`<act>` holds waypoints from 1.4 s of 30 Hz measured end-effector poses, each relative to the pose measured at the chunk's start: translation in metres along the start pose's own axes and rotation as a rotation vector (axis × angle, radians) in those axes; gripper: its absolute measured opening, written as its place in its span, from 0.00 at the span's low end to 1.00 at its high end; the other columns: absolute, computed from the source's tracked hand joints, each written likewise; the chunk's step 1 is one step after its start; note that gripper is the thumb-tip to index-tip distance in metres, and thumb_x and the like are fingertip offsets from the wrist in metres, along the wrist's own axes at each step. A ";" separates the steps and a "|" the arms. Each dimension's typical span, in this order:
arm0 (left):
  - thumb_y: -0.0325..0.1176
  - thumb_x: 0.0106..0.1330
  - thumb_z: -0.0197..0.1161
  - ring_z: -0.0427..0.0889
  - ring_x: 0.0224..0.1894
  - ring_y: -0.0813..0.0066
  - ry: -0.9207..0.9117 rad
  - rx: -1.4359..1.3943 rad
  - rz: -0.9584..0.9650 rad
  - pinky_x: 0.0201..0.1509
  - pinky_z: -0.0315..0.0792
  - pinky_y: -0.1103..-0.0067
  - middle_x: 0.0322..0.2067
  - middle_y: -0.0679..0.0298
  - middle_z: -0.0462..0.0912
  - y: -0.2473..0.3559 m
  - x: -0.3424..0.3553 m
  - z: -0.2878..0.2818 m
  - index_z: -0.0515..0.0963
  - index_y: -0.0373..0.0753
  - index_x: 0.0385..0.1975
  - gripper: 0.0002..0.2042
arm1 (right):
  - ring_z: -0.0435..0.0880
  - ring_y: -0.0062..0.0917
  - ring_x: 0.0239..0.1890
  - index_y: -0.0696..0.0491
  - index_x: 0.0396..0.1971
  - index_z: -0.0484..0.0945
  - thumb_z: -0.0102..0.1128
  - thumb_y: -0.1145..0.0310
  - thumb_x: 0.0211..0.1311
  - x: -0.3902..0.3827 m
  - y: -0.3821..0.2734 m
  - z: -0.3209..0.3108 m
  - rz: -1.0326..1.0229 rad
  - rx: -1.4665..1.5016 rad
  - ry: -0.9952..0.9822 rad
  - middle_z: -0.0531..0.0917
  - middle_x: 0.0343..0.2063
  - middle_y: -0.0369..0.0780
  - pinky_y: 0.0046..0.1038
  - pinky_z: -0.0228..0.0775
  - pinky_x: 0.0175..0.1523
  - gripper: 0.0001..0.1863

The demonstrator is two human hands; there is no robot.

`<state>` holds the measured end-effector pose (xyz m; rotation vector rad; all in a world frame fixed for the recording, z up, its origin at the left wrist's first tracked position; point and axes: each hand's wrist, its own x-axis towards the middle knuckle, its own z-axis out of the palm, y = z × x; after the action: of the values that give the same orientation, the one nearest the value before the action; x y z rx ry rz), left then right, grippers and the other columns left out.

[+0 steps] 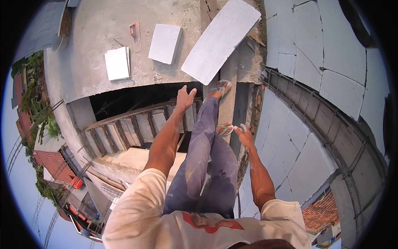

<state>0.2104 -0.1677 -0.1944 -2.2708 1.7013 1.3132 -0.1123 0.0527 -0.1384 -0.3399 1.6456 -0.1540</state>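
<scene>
My left hand [186, 98] is held out over the dark floor opening [141, 97], its fingers apart and nothing in it. Lower and to the right, my right hand [244, 136] hangs beside the block wall [273, 137], fingers loosely spread and holding nothing. My feet, in green-strapped flip-flops [219, 88], stand one ahead of the other on a narrow plank [227, 108] across the gap. Ahead lies a long white block [222, 41], set at a slant. A smaller white block [165, 44] rests to its left on the concrete floor [91, 50].
A small stack of white sheets [117, 64] and an orange-handled trowel [134, 35] lie on the floor ahead. Concrete stairs [128, 130] descend beneath me on the left. A concrete beam with exposed rebar [323, 139] runs along the right. Rooftops [49, 166] show far below.
</scene>
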 end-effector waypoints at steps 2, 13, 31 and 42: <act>0.52 0.69 0.64 0.69 0.70 0.38 0.064 0.007 0.050 0.74 0.63 0.59 0.64 0.32 0.72 0.007 0.067 0.004 0.68 0.22 0.67 0.39 | 0.69 0.51 0.72 0.58 0.77 0.56 0.66 0.34 0.63 0.078 -0.041 0.001 -0.094 0.081 -0.035 0.68 0.71 0.59 0.53 0.70 0.67 0.55; 0.69 0.62 0.65 0.78 0.62 0.41 -0.129 -0.018 0.006 0.67 0.71 0.59 0.58 0.31 0.76 0.015 0.191 0.029 0.73 0.18 0.59 0.48 | 0.59 0.51 0.77 0.73 0.75 0.42 0.81 0.31 0.42 0.319 -0.180 0.053 -0.328 0.395 0.142 0.62 0.71 0.65 0.43 0.54 0.78 0.79; 0.83 0.65 0.39 0.66 0.73 0.47 -0.658 -1.413 -0.365 0.73 0.60 0.46 0.72 0.47 0.65 0.128 0.015 0.143 0.49 0.37 0.79 0.56 | 0.80 0.47 0.56 0.59 0.55 0.71 0.84 0.55 0.39 -0.070 -0.179 -0.052 -0.189 -0.501 0.650 0.80 0.50 0.51 0.48 0.75 0.58 0.44; 0.84 0.61 0.47 0.63 0.74 0.40 -0.857 -1.137 -0.813 0.71 0.50 0.31 0.75 0.49 0.60 0.115 -0.302 0.098 0.57 0.39 0.77 0.56 | 0.84 0.47 0.47 0.60 0.55 0.74 0.84 0.57 0.34 -0.414 0.017 -0.026 -0.153 -0.466 0.680 0.82 0.44 0.50 0.46 0.78 0.53 0.44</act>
<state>0.0436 0.0677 -0.0197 -1.6869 -0.3396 2.6352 -0.1106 0.1941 0.2517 -0.8365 2.3282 0.0092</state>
